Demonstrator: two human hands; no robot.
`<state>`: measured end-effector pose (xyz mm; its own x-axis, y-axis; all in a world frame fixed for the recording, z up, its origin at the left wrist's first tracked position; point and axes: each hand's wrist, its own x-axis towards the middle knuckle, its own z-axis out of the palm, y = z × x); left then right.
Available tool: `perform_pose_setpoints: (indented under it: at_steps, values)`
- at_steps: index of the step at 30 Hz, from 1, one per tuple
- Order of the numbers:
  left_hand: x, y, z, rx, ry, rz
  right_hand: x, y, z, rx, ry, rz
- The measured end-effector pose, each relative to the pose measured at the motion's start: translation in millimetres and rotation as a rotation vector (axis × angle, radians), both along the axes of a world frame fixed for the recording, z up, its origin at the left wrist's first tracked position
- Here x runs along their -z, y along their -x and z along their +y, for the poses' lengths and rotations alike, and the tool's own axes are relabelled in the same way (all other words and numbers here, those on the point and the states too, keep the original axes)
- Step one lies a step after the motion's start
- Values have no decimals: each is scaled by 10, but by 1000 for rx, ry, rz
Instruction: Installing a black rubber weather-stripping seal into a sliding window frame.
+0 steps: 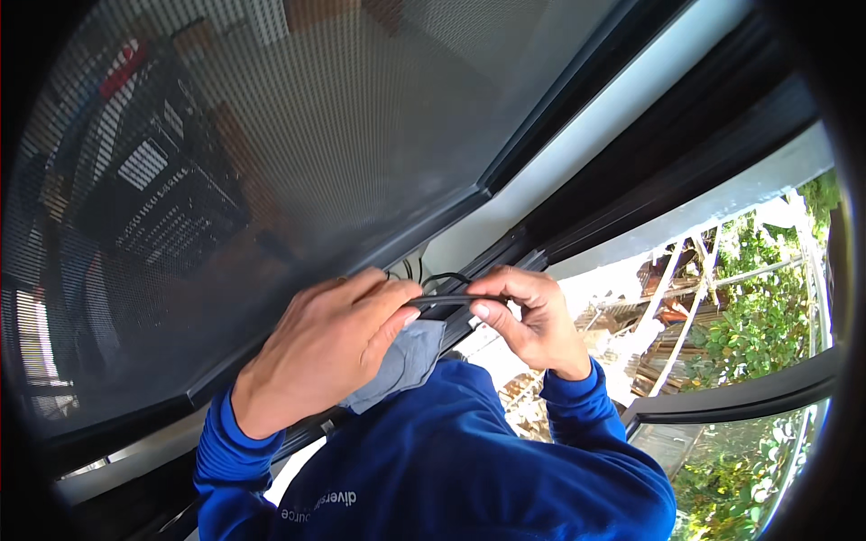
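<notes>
Strip (446, 300), black and slim, spans the gap between the left hand (320, 338) and the right hand (532, 316), both bare, each pinching it thumb to finger. The step appears to be handling it by touch; shifting it would call for 1 firm pinch while the other eases. A grey cloth (397, 370) lies just under the left hand; whether that hand grips it, I cannot tell. Beyond, a dark mesh panel (361, 135) meets a pale band (622, 99), with sunlit greenery (758, 307) at right.
</notes>
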<state>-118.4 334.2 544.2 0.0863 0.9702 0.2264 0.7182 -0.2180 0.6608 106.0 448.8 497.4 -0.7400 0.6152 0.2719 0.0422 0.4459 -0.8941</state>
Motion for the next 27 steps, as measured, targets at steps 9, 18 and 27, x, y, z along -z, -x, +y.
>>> perform_pose_setpoints:
  at_steps: [9,18,27]
  values:
    - [-322,195,336,55,-71,-35,-379,-133,193,132,-68,10]
    - [-427,-333,1005,173,-253,-502,-290,-765,353,426,58,341]
    - [-530,-807,1680,258,-159,-818,53,-811,481,531,0,425]
